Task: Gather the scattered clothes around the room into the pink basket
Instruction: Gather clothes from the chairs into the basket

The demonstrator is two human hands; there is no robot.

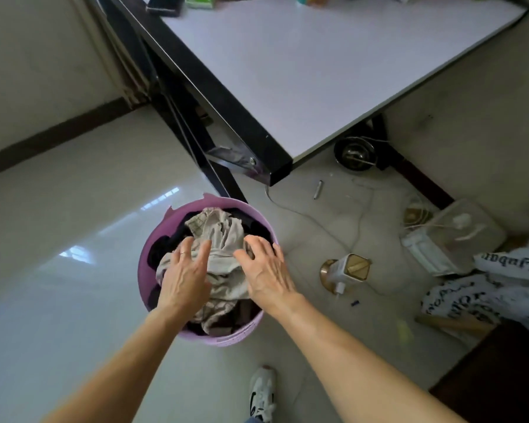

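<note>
The pink basket [153,242] stands on the tiled floor below me, full of clothes. A crumpled beige garment [223,239] lies on top of dark clothes [165,248]. My left hand [185,277] rests flat on the beige garment's left side, fingers spread. Over the basket's right side my right hand [266,270] presses the same garment with its fingers apart. Neither hand grips anything.
A white table with a black frame [318,71] stands just beyond the basket. On the floor to the right lie a cable [303,213], a tin with a plug [347,271], a plastic box [449,239] and black-and-white printed fabric [501,285]. My shoe [261,393] is below the basket.
</note>
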